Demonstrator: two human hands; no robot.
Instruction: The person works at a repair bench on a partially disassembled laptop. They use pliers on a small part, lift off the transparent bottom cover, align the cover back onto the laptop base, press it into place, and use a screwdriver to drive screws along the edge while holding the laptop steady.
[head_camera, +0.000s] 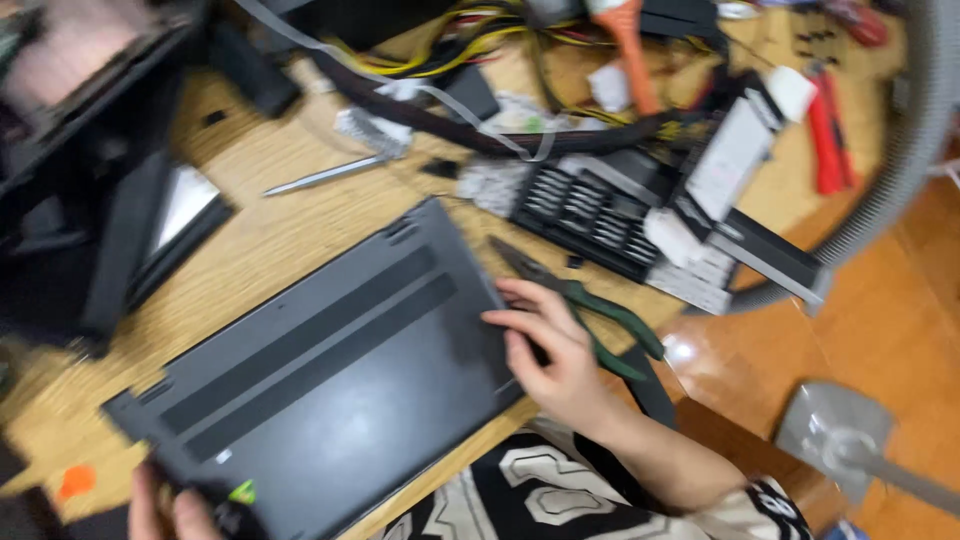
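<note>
A small green sticker (241, 491) marks the upturned dark laptop (330, 380) on the tabletop (250, 240). Right hand (555, 355) fingers lie open on its edge; left hand (165, 512) pinches its corner (green-handled pliers (585, 305) just beside).

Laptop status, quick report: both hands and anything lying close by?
Right hand flat on the upturned laptop, near edge. Left hand grips the opposite corner. Green-handled pliers lie right beside the right hand.
</note>
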